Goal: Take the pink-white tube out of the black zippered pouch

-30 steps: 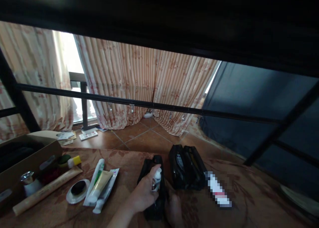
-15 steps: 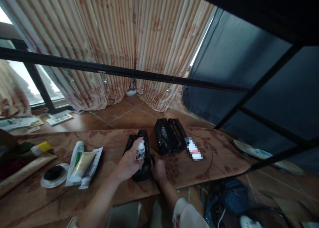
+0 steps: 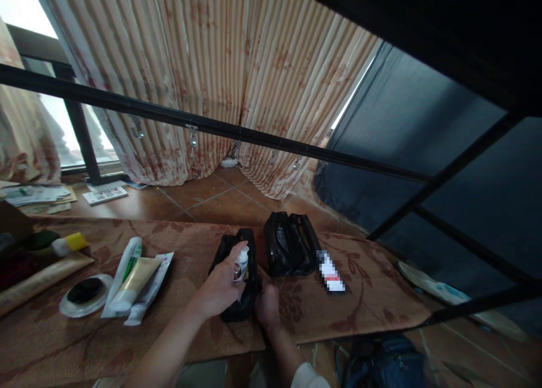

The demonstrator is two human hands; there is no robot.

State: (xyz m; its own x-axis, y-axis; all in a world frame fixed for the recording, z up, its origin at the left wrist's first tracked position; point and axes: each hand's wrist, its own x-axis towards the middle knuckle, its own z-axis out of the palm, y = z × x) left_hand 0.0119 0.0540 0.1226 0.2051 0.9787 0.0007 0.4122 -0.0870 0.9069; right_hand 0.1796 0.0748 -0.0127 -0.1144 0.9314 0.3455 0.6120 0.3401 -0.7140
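Observation:
My left hand is closed round a small white bottle and holds it over the mouth of a black pouch lying on the patterned mat. Right beside it, my right hand grips the near right edge of that pouch. Its fingers are curled on the fabric. A second black pouch lies just behind, to the right, and a small pixelated item rests at that pouch's right side.
Left of the pouches lie several tubes, a round white lid with a dark disc, a yellow-capped item and a long tan tube. Black bed-frame bars cross overhead. Curtains, papers and tiled floor lie beyond.
The view has swung and settled a little; my left hand still holds the small bottle at the pouch's mouth and my right hand stays on the pouch.

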